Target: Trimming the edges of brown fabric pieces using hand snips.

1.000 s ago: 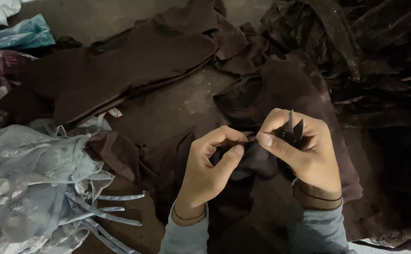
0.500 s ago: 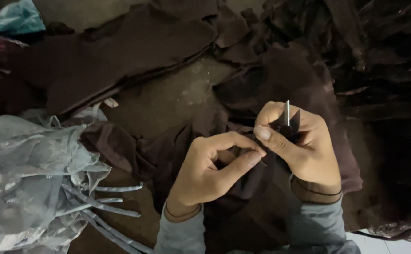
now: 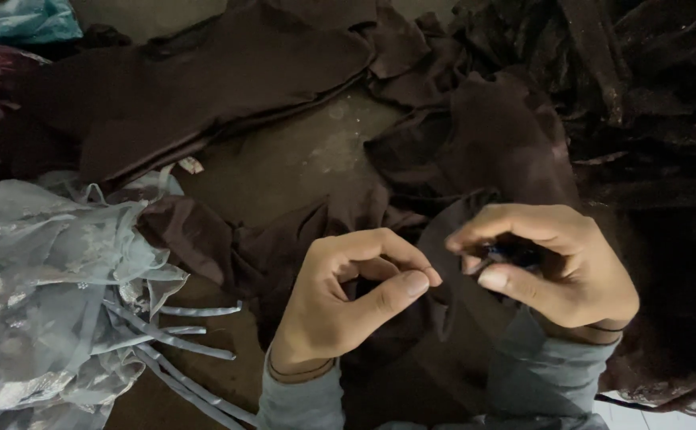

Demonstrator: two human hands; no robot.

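Dark brown cloth point(image 3: 475, 151) pinched in my hands, more dark brown fabric pieces point(image 3: 205, 87) beside it, pale blue sheer embroidered gauze point(image 3: 45, 279) with light blue ribbons point(image 3: 181, 338), my grey-blue sleeves point(image 3: 555, 378), teal bag point(image 3: 21, 20), drab brown floor point(image 3: 300, 159).

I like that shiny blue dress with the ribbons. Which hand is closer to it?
Left. The left hand pinches dark brown cloth just right of the pale blue dress; the right hand is farther right.

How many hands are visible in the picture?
2. The left hand pinches dark brown cloth at lower centre. The right hand is just right of it, curled around a small dark tool. No other hands show.
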